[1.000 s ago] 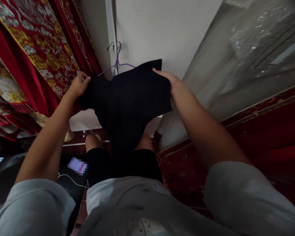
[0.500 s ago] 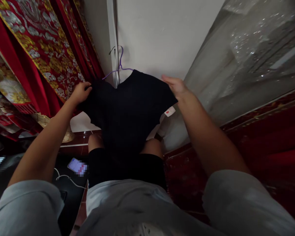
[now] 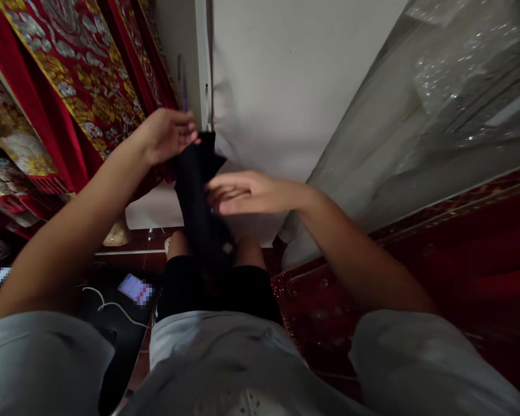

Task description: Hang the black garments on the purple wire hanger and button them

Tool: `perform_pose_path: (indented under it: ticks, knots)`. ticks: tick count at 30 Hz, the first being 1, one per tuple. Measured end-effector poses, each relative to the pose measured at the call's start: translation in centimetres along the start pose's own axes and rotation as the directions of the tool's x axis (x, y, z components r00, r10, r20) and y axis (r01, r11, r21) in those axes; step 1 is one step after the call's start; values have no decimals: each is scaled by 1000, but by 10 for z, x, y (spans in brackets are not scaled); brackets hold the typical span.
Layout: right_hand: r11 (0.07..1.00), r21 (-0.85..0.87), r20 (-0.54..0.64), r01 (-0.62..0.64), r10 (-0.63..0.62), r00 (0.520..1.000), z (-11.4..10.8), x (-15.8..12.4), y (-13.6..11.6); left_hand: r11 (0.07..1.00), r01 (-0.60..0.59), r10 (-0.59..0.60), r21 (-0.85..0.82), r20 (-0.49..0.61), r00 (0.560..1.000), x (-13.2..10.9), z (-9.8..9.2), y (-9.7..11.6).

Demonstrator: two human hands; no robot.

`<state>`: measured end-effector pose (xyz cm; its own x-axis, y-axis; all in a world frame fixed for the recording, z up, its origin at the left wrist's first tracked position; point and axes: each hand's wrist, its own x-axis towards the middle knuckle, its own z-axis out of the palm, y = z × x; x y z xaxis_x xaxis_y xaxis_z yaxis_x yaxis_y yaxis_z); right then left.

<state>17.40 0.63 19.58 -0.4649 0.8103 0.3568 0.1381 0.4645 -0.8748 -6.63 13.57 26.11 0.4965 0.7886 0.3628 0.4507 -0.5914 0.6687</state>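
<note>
A dark navy or black shirt (image 3: 196,199) hangs turned edge-on and narrow in front of my knees, blurred by motion. At its top, my left hand (image 3: 169,136) has its fingers closed around the purple hanger (image 3: 184,86), whose hook rises above the grip. To the right of the cloth is my right hand (image 3: 253,193), fingers stretched toward the shirt and loosely apart. Its fingertips reach the shirt's edge; whether they press on it I cannot tell. A small pale spot, perhaps the tag (image 3: 227,248), shows low on the shirt.
Red garments with gold and silver embroidery (image 3: 82,75) hang at the left. A pale wall panel (image 3: 286,75) stands ahead, with clear plastic-covered material (image 3: 398,138) on the right. A lit phone (image 3: 135,289) and white cable (image 3: 108,304) lie on a black surface (image 3: 125,352) at lower left.
The shirt was spread wide between both hands and has turned edge-on. My left hand has moved from the sleeve to the hanger; my right hand has let go of the other sleeve and moved inward.
</note>
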Motion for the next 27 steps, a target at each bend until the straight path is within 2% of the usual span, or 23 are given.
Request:
perform_pose_path:
  ticks: [1,2,3,4,5,7,9,12,14,16,17,20,21,22,23,25,26,27]
  knots:
    - [999,-35,70,0,2,998,3,0,-4,996,79,-74,-39,128,989,-16,-5,-1]
    - [998,-52,71,18,-14,997,2,2,-7,983,173,-153,-56,255,955,-32,-10,-3]
    - [997,-64,10,43,-42,999,-1,5,-6,974,225,-203,-29,331,922,-49,-15,-6]
    - [995,-79,-82,65,-72,994,-7,11,-2,972,231,-226,28,351,909,-63,-20,-9]
    - [993,-94,-171,76,-91,981,-13,17,7,974,203,-224,98,327,918,-74,-24,-12]
    - [993,-109,-247,47,-73,966,-23,30,35,973,101,-143,208,199,970,-86,-31,-18]
    - [997,-68,-193,-35,21,981,-27,41,70,971,25,-35,240,37,999,-83,-34,-23]
    - [984,132,-193,-118,143,971,-28,48,109,978,4,27,208,-144,989,-61,-35,-31]
    - [963,257,-283,-79,153,947,-32,52,117,972,-9,67,236,-239,969,-44,-34,-34]
    - [959,283,-423,5,120,898,-43,60,114,950,-63,172,307,-343,923,-31,-31,-33]
    - [965,260,-498,35,102,861,-51,66,111,934,-87,233,346,-409,882,-27,-28,-30]
    - [985,168,-639,38,80,765,-83,89,109,914,-106,344,391,-610,714,-29,-7,-18]
    - [988,153,-663,31,79,745,-93,96,112,914,-108,352,391,-632,690,-34,4,-15]
    - [989,147,-679,34,76,730,-101,102,117,911,-107,351,398,-615,706,-39,17,-12]
    - [987,151,-691,47,72,719,-109,107,123,905,-99,338,415,-557,759,-46,30,-12]
    - [981,170,-708,96,54,704,-118,113,135,880,-37,238,473,-373,897,-58,57,-19]
    - [978,173,-720,117,45,693,-121,115,141,863,7,159,506,-285,945,-63,68,-25]
    - [981,156,-718,113,34,695,-122,116,145,845,43,87,533,-217,972,-67,77,-33]
